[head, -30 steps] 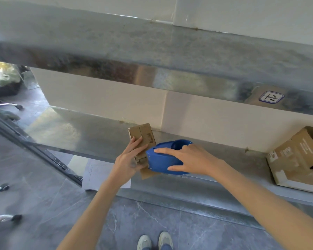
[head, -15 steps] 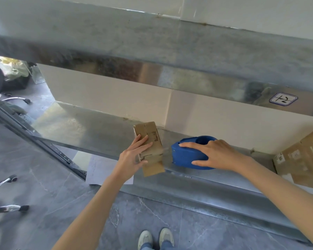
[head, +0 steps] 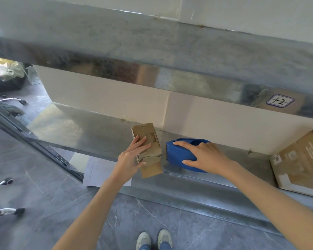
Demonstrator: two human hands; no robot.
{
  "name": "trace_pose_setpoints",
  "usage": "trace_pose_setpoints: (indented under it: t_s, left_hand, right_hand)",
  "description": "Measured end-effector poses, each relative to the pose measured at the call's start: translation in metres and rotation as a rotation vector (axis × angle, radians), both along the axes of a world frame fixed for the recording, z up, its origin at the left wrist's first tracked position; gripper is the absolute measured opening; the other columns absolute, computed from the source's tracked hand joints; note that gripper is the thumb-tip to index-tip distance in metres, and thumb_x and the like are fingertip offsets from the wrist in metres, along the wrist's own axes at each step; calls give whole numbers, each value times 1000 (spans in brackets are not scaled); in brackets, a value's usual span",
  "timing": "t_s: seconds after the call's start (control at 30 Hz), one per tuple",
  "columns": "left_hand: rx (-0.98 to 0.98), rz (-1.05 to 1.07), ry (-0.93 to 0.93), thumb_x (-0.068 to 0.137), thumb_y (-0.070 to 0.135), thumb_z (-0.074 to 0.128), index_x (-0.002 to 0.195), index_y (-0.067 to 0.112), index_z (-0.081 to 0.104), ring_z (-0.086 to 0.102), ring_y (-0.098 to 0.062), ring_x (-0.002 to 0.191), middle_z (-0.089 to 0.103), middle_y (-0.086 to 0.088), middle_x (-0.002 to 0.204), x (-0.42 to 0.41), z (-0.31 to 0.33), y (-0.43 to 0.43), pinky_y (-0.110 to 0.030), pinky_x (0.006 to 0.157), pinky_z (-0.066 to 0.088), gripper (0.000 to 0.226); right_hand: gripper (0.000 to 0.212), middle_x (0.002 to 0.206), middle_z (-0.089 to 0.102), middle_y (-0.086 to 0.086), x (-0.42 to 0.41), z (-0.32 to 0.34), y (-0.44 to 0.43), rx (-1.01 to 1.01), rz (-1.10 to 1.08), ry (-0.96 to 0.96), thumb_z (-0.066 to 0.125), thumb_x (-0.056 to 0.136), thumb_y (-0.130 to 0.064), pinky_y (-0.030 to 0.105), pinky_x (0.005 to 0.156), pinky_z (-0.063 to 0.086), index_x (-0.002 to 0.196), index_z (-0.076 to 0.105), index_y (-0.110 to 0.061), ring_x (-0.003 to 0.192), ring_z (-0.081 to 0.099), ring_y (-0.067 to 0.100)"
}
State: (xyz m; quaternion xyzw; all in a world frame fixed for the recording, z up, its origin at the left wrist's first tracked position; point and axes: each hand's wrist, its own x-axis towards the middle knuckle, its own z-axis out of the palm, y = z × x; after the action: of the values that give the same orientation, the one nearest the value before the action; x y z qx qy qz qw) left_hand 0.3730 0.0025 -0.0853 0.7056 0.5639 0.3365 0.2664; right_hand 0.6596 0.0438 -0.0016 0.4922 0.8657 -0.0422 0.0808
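**Item 1: small box** [head: 148, 143]. Brown cardboard, on the metal shelf [head: 98, 138], under your left hand [head: 132, 157]. Long axis runs away from you, far end leaning a bit left. The near-end flap [head: 152, 168] is open and sticks out past the shelf's front edge, just below your thumb.

**Item 2: L hand.** Fingers laid fairly straight over the box top, thumb hooked round the near end. It grips the box and braces it on the shelf.

**Item 3: tape dispenser** [head: 179, 154]. Blue, same shelf, just right of your L fingertips, w/ a narrow gap to the box's right side. Long axis lies crosswise, nose toward the box, approx. square to the box's axis.

**Item 4: R hand** [head: 204, 156]. Draped over the dispenser, fingers on top, thumb curled on the near side. It holds the tool.

**Key relation.** The box lies directly left of your R hand. The likely next move is to run the dispenser left across the box while the L hand braces it. Can't tell if tape spans the gap.

**Misc.**
- Big carton [head: 304, 159]: far right of your R hand, well apart.
- Handwritten label [head: 280, 101]: above the R hand, on the upper shelf's edge.
- Paper sheet [head: 96, 170]: on the floor, below your L wrist.
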Motion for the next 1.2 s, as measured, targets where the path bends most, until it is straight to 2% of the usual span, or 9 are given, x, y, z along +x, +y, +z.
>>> trace_pose_setpoints:
  t_s: [0.17,0.27,0.53,0.67,0.83,1.0,1.07,1.13,1.2]
  left_hand:
    - [-5,24,-62,73,-3,80,133,32,60,20,2,146,42,20,149,4,-1,-1,-22,111,33,72]
    - [-8,64,-121,71,-7,79,130,27,62,22,2,146,45,14,148,8,-3,-2,-20,113,32,70]
    - [-14,58,-150,71,-7,79,130,26,62,24,-4,147,46,13,148,12,-3,-3,-33,112,39,69]
    - [-37,66,-142,72,-6,79,132,31,59,19,1,147,43,17,150,12,-6,-4,-32,116,34,73]
    - [-59,75,-175,70,-7,80,131,29,61,20,1,147,44,16,149,12,-7,-3,-37,116,35,73]
    - [-64,70,-180,71,-6,81,129,36,59,19,1,147,43,19,148,10,-5,-3,-40,113,40,75]
    - [-65,68,-159,72,-4,81,129,36,58,18,2,147,42,19,148,10,-4,-2,-39,113,39,74]
    - [-71,66,-146,73,-3,81,129,35,59,18,1,147,43,19,149,9,-3,-2,-38,114,39,72]
    - [-74,56,-134,73,-1,81,129,34,60,18,1,147,43,18,149,8,0,-2,-37,113,39,69]
  right_hand:
    - [66,62,43,-5,-20,-9,-9,56,-13,-32,45,97,-54,27,51,34,153,10,-46,61,49,14]
    - [66,61,43,-4,-28,-17,-19,96,-40,-66,42,98,-54,26,45,27,154,9,-44,53,44,13]
    - [62,59,39,-1,-57,-32,-3,61,-96,-107,41,102,-44,29,43,22,156,11,-36,49,37,14]
    - [65,55,42,-4,-33,-40,5,70,-203,55,43,99,-55,27,43,28,155,13,-44,49,42,12]
    - [69,53,44,-5,-20,-62,19,41,-336,339,54,96,-51,27,42,34,153,18,-39,43,42,11]
    - [61,50,43,-8,-23,-75,29,51,-350,386,58,96,-46,23,38,28,147,29,-28,39,40,8]
    - [58,59,51,-8,-24,-75,32,37,-348,403,56,96,-46,25,41,35,144,31,-27,45,47,8]
    - [58,88,60,-4,-21,-73,34,6,-336,414,52,96,-51,30,55,48,146,28,-33,64,59,14]
    - [59,113,51,2,-13,-70,35,-29,-328,404,48,96,-56,35,72,52,148,26,-38,89,59,22]
